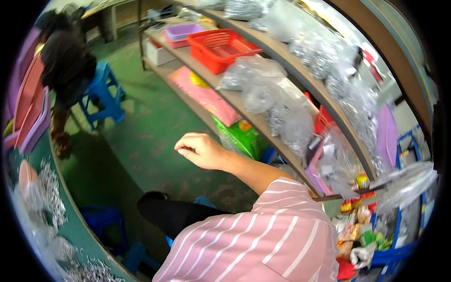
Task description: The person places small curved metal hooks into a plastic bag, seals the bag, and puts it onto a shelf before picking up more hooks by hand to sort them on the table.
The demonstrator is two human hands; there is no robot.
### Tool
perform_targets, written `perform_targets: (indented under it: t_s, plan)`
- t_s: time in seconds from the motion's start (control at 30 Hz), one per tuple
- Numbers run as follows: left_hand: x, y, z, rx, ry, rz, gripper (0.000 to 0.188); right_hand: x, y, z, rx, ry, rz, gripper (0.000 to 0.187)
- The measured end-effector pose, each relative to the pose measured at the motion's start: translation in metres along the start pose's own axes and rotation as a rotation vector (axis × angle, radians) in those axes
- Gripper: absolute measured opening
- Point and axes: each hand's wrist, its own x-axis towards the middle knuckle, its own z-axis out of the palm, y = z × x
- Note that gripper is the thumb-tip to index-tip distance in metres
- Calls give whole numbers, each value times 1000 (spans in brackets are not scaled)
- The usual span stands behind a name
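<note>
My right hand [202, 149] reaches out over the green floor, beside the shelf rack. Its fingers are loosely curled and the thumb stands a little apart beneath them. I see nothing held in it, and it touches nothing. The green bag [242, 141] on the lowest shelf is close behind the wrist. My left hand is out of view. To the left, small silvery metal pieces [50, 192] lie in a heap on the green tabletop [75, 218], with more pieces near the lower edge beside clear plastic bags [61, 249].
Shelves hold a red basket [221, 47], a purple tray [184, 31] and clear bags [289, 117] of small metal parts. A person [68, 61] sits on a blue stool [104, 91] at far left. Another blue stool [104, 221] stands near the table. Colourful packages [361, 225] crowd the lower right.
</note>
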Motion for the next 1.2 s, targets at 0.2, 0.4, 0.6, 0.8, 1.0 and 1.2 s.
perform_targets:
  t_s: [0.2,0.4,0.6,0.8,1.0,1.2]
  plan:
    - [133,60,109,-385,-447,687,46,-35,-22,-133,-208,406,228,13]
    - [140,57,186,231,-1022,737,31,-114,-18,-327,-1345,1193,68,40]
    - [142,43,166,602,-1280,800,44,-176,-1,-406,-1376,1271,1093,38]
    - [131,29,159,732,-1259,899,46,-175,22,-372,-1633,890,846,15]
    - [116,42,144,740,-1120,793,42,-175,9,-367,-1486,870,688,22]
    - [110,16,166,708,-990,854,40,-196,-5,-475,-1188,1426,564,22]
